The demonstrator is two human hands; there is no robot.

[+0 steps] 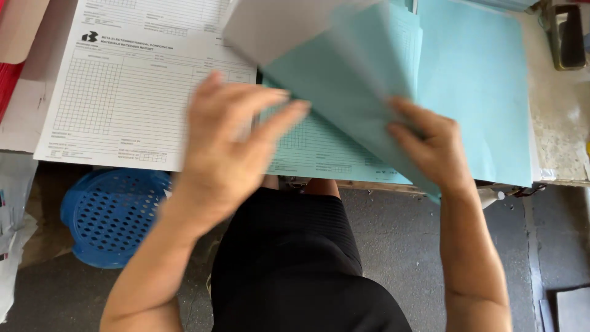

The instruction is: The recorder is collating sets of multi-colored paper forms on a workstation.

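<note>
The printed form (132,86) lies on the table (556,123), left of the paper stack (476,86). The left hand (230,144) rests where these 2 meet, and the right hand (430,144) holds a lifted sheet (344,80) over the stack. The perforated basket (110,215) sits on the floor (399,240) below the form.

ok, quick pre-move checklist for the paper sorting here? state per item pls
1. Right hand has a grip on the lifted teal sheet: ok, fingers pinch its lower edge.
2. Left hand is flat on the paper: cannot tell, it is motion-blurred over the seam between the white form and the teal form.
3. Only one sheet lifted: not ok, a white sheet rises along with the teal one.
4. Teal stack sits squarely on the table: cannot tell, its near edge overhangs the table edge.
5. Blue basket on the floor is out of the arms' way: ok.
</note>
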